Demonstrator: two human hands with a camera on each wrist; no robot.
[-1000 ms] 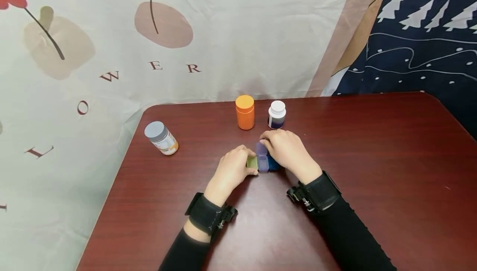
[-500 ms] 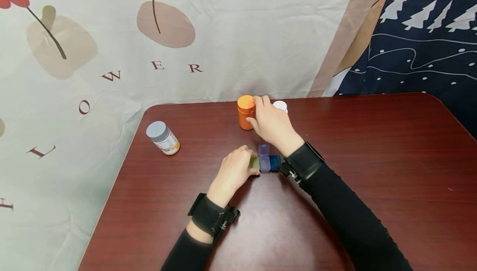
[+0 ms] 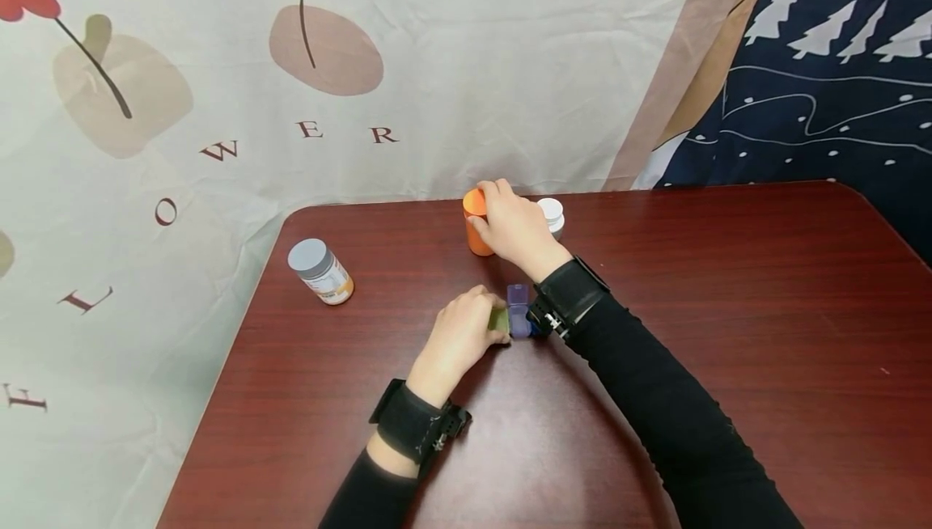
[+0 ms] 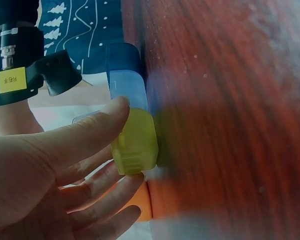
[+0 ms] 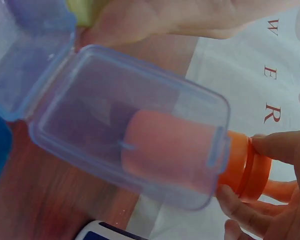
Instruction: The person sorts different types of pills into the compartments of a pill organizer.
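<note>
My left hand (image 3: pixel 462 327) holds a small pill organizer by its green end compartment (image 4: pixel 136 142), thumb on one side and fingers on the other. The purple compartment (image 3: pixel 519 323) beside it has its clear lid (image 5: pixel 130 120) swung open; the blue compartment at the far end is mostly behind my right wrist in the head view. Farther back, my right hand (image 3: pixel 518 228) grips an orange pill bottle (image 3: pixel 476 239) around its capped top, thumb and fingers on opposite sides. The bottle shows through the open lid in the right wrist view.
A white bottle with a white cap (image 3: pixel 551 209) stands just right of the orange one, partly hidden by my right hand. At the left of the dark red table (image 3: pixel 764 335) is a grey-capped bottle (image 3: pixel 321 272). A patterned cloth (image 3: pixel 466 68) hangs behind the table.
My right hand has left the pill organizer, reached back and left, and taken hold of the orange bottle by its top. The left hand keeps its grip on the green compartment.
</note>
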